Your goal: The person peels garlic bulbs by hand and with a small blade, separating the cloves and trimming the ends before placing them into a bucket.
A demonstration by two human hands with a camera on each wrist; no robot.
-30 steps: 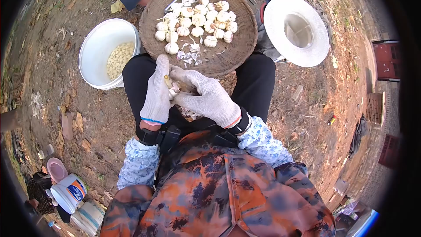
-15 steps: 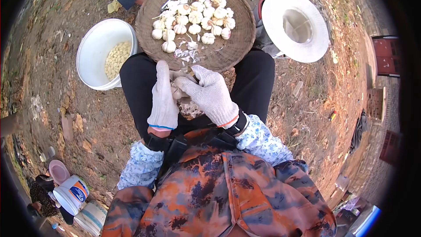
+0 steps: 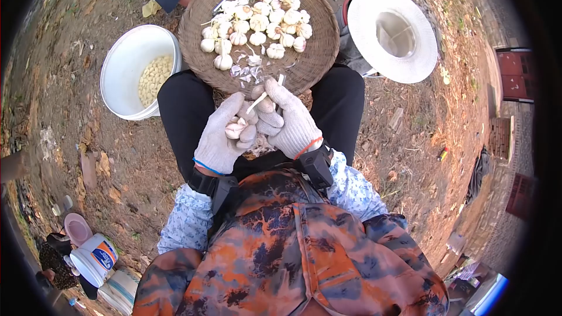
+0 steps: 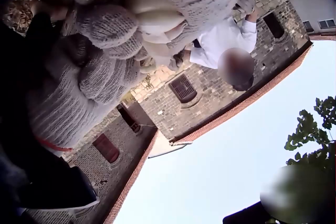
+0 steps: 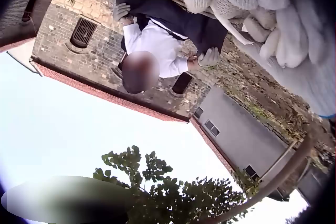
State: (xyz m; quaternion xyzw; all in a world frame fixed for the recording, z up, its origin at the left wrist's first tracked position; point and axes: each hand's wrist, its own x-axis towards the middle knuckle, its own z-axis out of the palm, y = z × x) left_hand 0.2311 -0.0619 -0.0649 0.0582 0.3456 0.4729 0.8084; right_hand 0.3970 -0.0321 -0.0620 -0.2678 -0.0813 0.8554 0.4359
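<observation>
Both hands wear pale knit gloves and meet above the lap, just in front of the wicker basket. My left hand holds a garlic bulb in its curled fingers; its pale cloves and loosened skin show close up in the left wrist view. Between thumb and fingers, my right hand pinches a thin pale garlic stalk that slants towards the left fingertips. The wicker basket rests at the knees with several whole garlic bulbs in it. Loose peeled skins lie near its front edge.
Left of the knees stands a white bucket with peeled cloves inside. A white wide-brimmed hat sits right of the basket. Another person in a white shirt sits opposite. A labelled white bucket stands behind at left.
My hands have drawn apart slightly and turned, bringing the garlic bulb in the left palm into sight. The stalk now shows in the right fingers.
</observation>
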